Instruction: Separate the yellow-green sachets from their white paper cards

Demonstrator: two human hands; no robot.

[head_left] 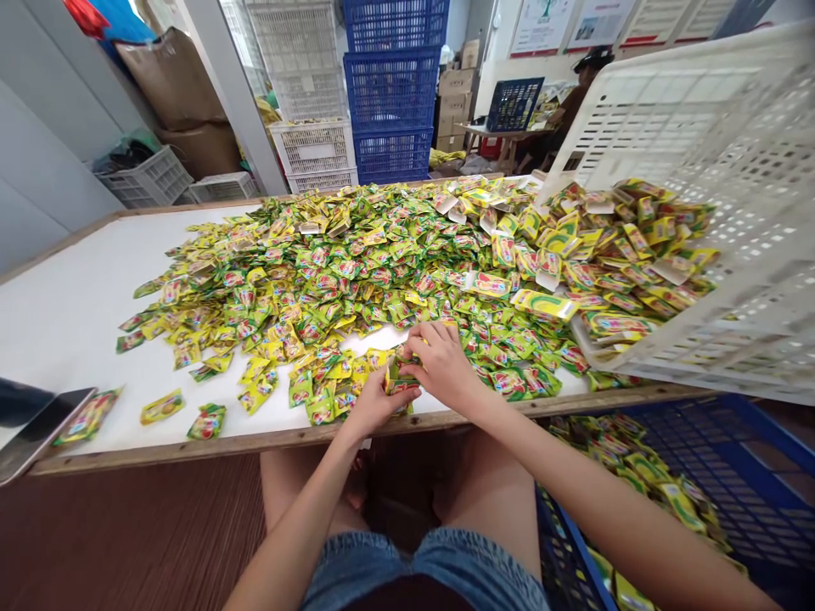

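At the table's front edge, my left hand (374, 406) pinches a small yellow-and-green carton (389, 373), seen mostly edge-on and partly hidden by my fingers. My right hand (441, 363) reaches in beside it, fingers curled and fingertips closed at small green packets; what exactly they grip is hidden. Around both hands lies a wide heap of small green and yellow printed packets (356, 280). Several yellow cartons (543, 304) with white open flaps lie at the heap's right side.
A white perforated crate (637, 356) lies tipped on the right, cartons spilling from its mouth. Below it stands a blue crate (770, 501) holding more cartons. A phone (54, 428) rests at the left corner. Stacked blue crates (391, 93) stand behind; another person (576, 98) sits farther back.
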